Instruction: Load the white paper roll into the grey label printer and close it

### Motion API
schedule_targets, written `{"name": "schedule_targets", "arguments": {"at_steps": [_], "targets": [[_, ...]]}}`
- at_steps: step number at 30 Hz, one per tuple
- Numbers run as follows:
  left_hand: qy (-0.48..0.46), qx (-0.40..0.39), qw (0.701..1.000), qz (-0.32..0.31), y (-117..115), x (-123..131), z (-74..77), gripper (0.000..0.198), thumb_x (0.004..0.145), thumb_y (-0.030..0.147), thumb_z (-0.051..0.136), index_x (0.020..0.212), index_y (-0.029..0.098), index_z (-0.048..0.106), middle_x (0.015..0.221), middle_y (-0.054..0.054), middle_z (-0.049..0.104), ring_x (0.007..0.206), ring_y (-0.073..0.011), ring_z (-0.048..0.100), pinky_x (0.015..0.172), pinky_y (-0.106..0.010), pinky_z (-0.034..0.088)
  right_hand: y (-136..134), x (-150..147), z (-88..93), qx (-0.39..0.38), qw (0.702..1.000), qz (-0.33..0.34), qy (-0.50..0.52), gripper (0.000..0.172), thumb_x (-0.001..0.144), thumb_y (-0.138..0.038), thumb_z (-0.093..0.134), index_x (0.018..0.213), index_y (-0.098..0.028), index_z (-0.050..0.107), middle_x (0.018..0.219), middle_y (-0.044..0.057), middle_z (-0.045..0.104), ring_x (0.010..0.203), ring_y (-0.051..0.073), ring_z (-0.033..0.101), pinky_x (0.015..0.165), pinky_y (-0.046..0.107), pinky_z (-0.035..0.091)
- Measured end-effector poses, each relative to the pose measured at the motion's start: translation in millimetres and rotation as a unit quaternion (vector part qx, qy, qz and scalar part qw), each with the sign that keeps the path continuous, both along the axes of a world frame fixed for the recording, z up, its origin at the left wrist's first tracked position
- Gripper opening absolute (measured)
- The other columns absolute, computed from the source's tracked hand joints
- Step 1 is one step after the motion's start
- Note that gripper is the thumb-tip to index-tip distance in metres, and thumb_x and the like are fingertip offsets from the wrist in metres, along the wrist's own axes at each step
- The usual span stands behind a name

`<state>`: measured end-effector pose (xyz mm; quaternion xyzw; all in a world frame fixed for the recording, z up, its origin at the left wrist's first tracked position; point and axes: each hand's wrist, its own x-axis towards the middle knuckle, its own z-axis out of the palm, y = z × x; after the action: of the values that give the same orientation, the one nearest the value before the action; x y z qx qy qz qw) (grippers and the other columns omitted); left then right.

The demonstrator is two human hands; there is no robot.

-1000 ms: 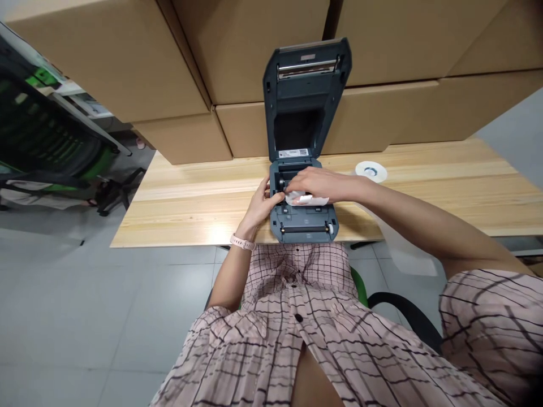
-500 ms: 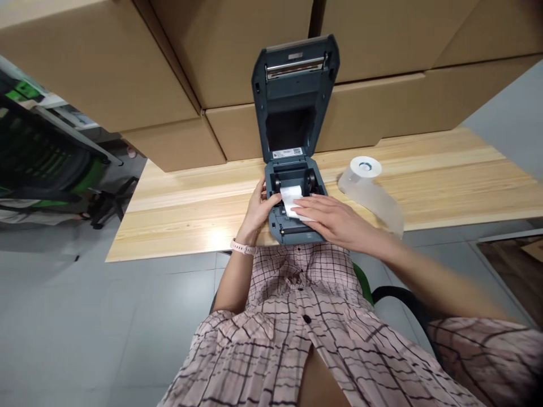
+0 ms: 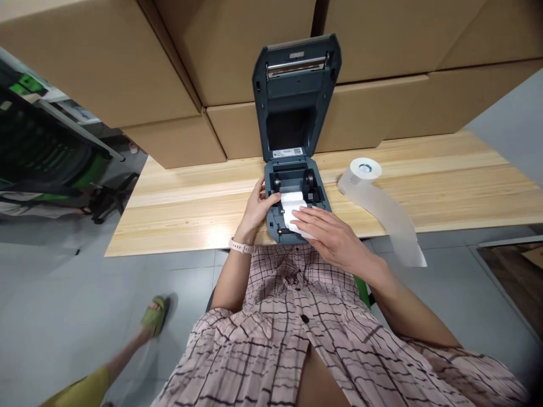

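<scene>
A dark grey label printer (image 3: pixel 292 169) stands open on the wooden table (image 3: pixel 190 203), its lid tilted up and back. A white paper strip (image 3: pixel 292 204) runs forward out of its bay. My left hand (image 3: pixel 258 208) grips the printer's left side, thumb on the edge by the strip. My right hand (image 3: pixel 328 232) lies over the printer's front, fingers stretched flat on the strip's near end. A paper roll (image 3: pixel 363 169) stands to the right of the printer, its loose tail (image 3: pixel 394 220) hanging over the table's front edge.
Large cardboard boxes (image 3: pixel 169 68) are stacked along the back of the table behind the printer. A green-and-black office chair (image 3: pixel 46 164) stands at the far left. Another person's leg and green sandal (image 3: pixel 148 322) are on the grey floor at lower left.
My right hand has come from the printer's bay to its front edge, drawing the white strip forward. Another person's foot has come into view at lower left.
</scene>
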<state>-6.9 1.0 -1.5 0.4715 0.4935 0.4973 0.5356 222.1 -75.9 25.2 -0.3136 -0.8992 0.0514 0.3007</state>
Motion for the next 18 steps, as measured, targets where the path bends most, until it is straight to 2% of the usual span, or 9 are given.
{"name": "schedule_targets", "arguments": {"at_steps": [8,18], "targets": [[0.022,0.009,1.000,-0.008,0,-1,1.4,0.079,0.077,0.039,0.080,0.150,0.025,0.055,0.138,-0.011,0.069,0.117,-0.0269,0.066,0.104,-0.043,0.053,-9,-6,-8.9,0.008,0.999,-0.010,0.045,0.041,0.104,-0.011,0.053,0.142,-0.021,0.065,0.147,0.011,0.070,0.140,0.025,0.064,0.114,0.050,0.060],[0.023,0.007,0.999,-0.022,-2,0,8.1,0.074,0.077,0.040,0.082,0.146,0.027,0.058,0.144,-0.009,0.068,0.127,-0.0285,0.064,0.111,-0.042,0.050,-12,-3,-12.0,-0.025,0.998,-0.011,0.059,0.039,0.106,-0.015,0.052,0.141,-0.026,0.064,0.147,0.009,0.069,0.139,0.024,0.065,0.113,0.051,0.059]]}}
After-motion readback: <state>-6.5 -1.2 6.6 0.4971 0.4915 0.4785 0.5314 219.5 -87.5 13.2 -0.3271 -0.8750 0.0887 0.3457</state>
